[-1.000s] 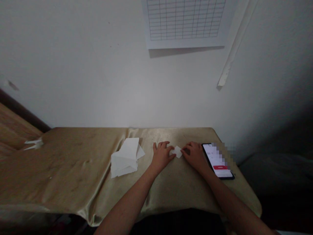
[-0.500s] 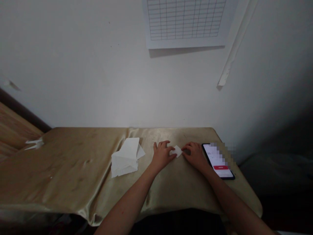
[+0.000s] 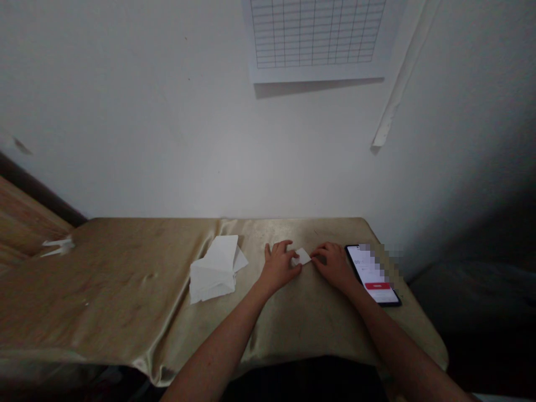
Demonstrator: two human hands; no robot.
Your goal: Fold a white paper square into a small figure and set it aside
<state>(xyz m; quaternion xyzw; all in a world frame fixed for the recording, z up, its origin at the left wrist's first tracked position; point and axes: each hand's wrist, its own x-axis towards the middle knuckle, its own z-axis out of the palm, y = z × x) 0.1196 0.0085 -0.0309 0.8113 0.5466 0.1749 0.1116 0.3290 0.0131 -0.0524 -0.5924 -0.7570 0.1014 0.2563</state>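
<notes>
A small folded piece of white paper (image 3: 303, 256) lies on the cloth-covered table between my two hands. My left hand (image 3: 280, 264) grips its left side with thumb and index finger, the other fingers spread. At its right corner, my right hand (image 3: 332, 263) pinches the paper with the fingertips. To the left of my hands rests a loose stack of white paper sheets (image 3: 214, 271), stacked unevenly.
A lit phone (image 3: 372, 276) lies right of my right hand. The gold satin cloth (image 3: 113, 285) has a raised fold left of the stack. A gridded sheet (image 3: 318, 33) hangs on the wall behind. White scraps (image 3: 58, 245) sit at the far left.
The small paper looks slightly flatter and smaller between my fingers. Both hands have stayed almost in place.
</notes>
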